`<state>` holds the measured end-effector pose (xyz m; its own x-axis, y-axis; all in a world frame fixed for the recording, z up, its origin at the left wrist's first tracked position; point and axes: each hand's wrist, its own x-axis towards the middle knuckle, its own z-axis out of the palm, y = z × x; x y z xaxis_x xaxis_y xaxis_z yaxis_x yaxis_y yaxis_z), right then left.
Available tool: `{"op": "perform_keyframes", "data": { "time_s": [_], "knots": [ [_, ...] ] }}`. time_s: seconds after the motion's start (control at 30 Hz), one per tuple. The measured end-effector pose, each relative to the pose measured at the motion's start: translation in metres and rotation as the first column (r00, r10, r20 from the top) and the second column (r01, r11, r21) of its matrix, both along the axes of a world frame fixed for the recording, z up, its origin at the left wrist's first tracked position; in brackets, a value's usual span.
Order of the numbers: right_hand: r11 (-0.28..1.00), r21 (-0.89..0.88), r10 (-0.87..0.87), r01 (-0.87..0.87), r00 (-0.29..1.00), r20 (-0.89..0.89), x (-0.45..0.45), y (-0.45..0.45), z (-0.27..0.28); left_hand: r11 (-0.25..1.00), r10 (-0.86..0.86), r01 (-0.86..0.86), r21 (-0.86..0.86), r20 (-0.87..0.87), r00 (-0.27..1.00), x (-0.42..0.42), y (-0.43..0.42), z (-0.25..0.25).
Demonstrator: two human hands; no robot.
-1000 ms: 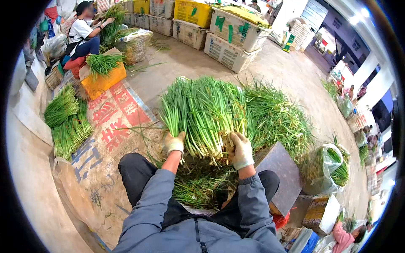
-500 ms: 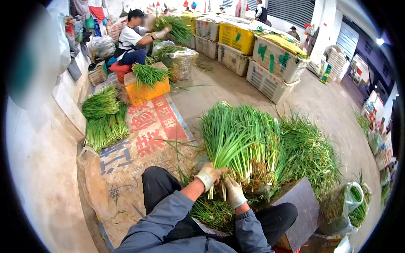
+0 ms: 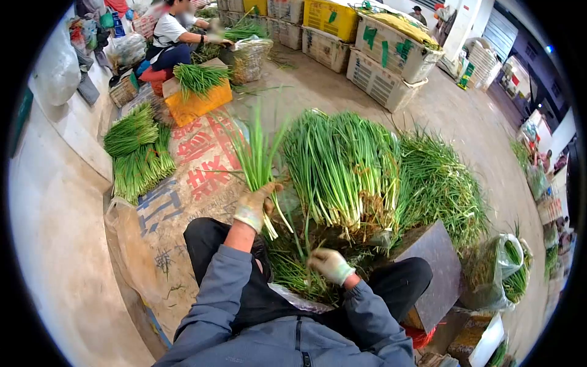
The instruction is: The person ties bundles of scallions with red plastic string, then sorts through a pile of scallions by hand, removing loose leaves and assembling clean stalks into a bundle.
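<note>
Tight little workspace here. The grey-topped box [image 3: 431,263] sits right by the person's right knee, with a clear plastic bag [image 3: 492,272] stuffed with greens beyond it. Straight ahead, the neat row of stalks [image 3: 342,165] and the messier heap [image 3: 440,183] fill the floor side by side.

The left hand [image 3: 254,205], gloved, is closed round a small bunch of green stalks [image 3: 260,159] — pale ends down, leaves fanning up, just left of the neat row. Right hand [image 3: 331,266], gloved too, has its fingers curled above the loose greens [image 3: 293,275] between the knees; can't tell if it's pinching a leaf.

Quick count: two piles in front, one orange box [image 3: 199,105] with a bunch on top, one stack of bundles [image 3: 137,153] off left, and two pale crates [image 3: 382,79] in the nearest stack. One co-worker [image 3: 168,37] sits back left, arms out over more greens.

Floor's bare and dull — concrete-looking [image 3: 306,92] — with a flat sheet [image 3: 199,177] printed in red and blue characters, and a scuffed pale wall [image 3: 55,202] along the left.
</note>
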<state>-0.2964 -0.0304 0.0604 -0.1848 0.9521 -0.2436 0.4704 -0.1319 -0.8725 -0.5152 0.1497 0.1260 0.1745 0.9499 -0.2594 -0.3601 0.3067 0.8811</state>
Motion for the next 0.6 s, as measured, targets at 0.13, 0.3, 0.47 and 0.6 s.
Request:
{"op": "perform_keyframes", "data": {
  "time_s": [0.13, 0.3, 0.47, 0.6],
  "knots": [
    [0.799, -0.45, 0.599, -0.399, 0.602, 0.528, -0.003, -0.005, -0.036, 0.999, -0.02, 0.019, 0.032, 0.019, 1.0, -0.006, 0.007, -0.004],
    [0.888, 0.374, -0.37, 0.267, 0.898, 0.236, -0.029, 0.046, 0.037, 0.997, 0.076, -0.076, -0.003, 0.054, 0.996, 0.003, 0.01, -0.02],
    [0.899, 0.405, -0.408, 0.165, 0.649, 0.642, -0.018, 0.078, 0.038, 0.967, 0.206, -0.191, -0.169, 0.076, 0.976, 0.014, 0.014, -0.034],
    [0.938, 0.299, -0.346, 0.174, 0.513, 0.786, 0.005, 0.108, -0.013, 0.96, 0.107, -0.115, -0.256, -0.047, 0.993, 0.026, 0.015, -0.043]
  ]
}}
